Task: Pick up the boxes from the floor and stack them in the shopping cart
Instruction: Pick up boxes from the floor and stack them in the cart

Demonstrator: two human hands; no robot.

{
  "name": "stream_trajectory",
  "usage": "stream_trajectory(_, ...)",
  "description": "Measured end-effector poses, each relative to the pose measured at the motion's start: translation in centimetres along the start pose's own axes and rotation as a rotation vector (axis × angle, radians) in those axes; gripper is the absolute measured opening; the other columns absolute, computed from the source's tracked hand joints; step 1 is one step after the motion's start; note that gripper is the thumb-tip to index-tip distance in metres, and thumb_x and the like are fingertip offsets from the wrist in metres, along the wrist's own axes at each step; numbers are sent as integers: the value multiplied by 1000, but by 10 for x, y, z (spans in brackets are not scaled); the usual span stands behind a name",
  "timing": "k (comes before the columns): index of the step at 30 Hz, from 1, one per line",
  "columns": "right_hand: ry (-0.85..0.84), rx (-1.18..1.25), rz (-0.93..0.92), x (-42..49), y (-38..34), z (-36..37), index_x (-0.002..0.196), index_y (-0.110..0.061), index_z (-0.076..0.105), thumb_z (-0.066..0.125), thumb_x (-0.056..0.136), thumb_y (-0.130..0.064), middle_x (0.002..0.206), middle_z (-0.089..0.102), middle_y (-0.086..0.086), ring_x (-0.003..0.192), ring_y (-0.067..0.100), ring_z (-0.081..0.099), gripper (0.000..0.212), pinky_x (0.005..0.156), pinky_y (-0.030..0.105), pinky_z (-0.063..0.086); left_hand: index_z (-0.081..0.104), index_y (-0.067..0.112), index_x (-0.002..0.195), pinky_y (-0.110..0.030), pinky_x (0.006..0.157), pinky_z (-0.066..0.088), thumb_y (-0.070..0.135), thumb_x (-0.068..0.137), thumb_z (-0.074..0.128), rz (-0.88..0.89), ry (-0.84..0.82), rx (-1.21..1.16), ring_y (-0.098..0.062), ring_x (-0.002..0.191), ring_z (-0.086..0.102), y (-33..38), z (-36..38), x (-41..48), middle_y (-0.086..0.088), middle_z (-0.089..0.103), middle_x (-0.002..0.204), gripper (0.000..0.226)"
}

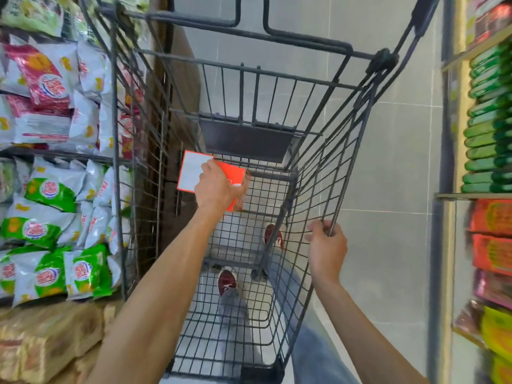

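Note:
A dark wire shopping cart (327,189) fills the middle of the head view, seen from above. My left hand (219,187) reaches down inside the basket and grips a flat orange and white box (194,173), held tilted near the far left corner above the wire bottom. My right hand (327,245) grips the cart's right rim, fingers curled over the top wire. Through the basket's bottom I see my legs in jeans and red shoes (227,281). No boxes show on the grey floor.
A shelf of white, red and green snack bags (55,189) stands close on the left, with wrapped brown packs (47,345) below. Shelves with green, orange and yellow packets (487,134) line the right. Grey tiled floor (388,167) lies right of the cart.

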State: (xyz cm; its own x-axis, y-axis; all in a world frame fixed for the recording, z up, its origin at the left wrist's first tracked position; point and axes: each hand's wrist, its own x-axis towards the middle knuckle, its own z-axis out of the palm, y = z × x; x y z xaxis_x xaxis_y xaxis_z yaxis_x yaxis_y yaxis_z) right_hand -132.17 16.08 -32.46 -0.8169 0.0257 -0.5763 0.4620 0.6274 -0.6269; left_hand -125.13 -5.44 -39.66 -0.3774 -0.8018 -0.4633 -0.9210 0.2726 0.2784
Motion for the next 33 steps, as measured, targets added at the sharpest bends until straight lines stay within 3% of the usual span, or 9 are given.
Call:
stream_trajectory(6,3,-39,-47,2,6,1,81,-13,63,55,98,-23,75,65,5,74,34,66,21,59,31,44,40,2,132,-47,80,50,58,70,79,-36,31,92,-34,116,50,8,27,34,-15,47,128,92)
stream_trajectory(8,-7,-30,-57,2,7,0,82,-11,62,56,98,-23,77,65,9,74,35,64,21,55,25,44,40,3,130,-46,79,50,55,68,82,-64,28,107,-33,116,48,7,34,44,-15,46,128,91)
stream_trajectory(11,-27,-23,-77,2,7,-1,87,-12,63,57,98,-25,74,63,2,72,31,64,18,53,14,44,42,3,124,-45,74,50,57,67,81,-70,46,166,-32,111,49,3,43,54,-14,46,124,88)
stream_trajectory(19,-26,-7,-109,6,12,-1,86,-17,62,57,98,-31,78,64,7,74,34,62,19,55,17,45,39,-1,131,-45,77,51,61,64,82,-85,38,238,-33,110,51,-3,66,47,-16,48,125,101)
stream_trajectory(28,-12,-63,-108,16,11,0,82,-26,58,56,98,-33,76,66,-5,73,27,67,17,69,37,51,43,0,129,-47,86,48,62,77,73,-32,11,233,-33,113,51,-6,45,30,-15,49,124,86)
stream_trajectory(33,-8,-93,-134,19,10,-3,83,-16,57,51,97,-46,80,67,7,71,31,65,33,70,46,53,42,0,130,-46,88,49,51,89,66,54,-29,64,-34,115,52,-4,16,-10,-16,49,125,70)
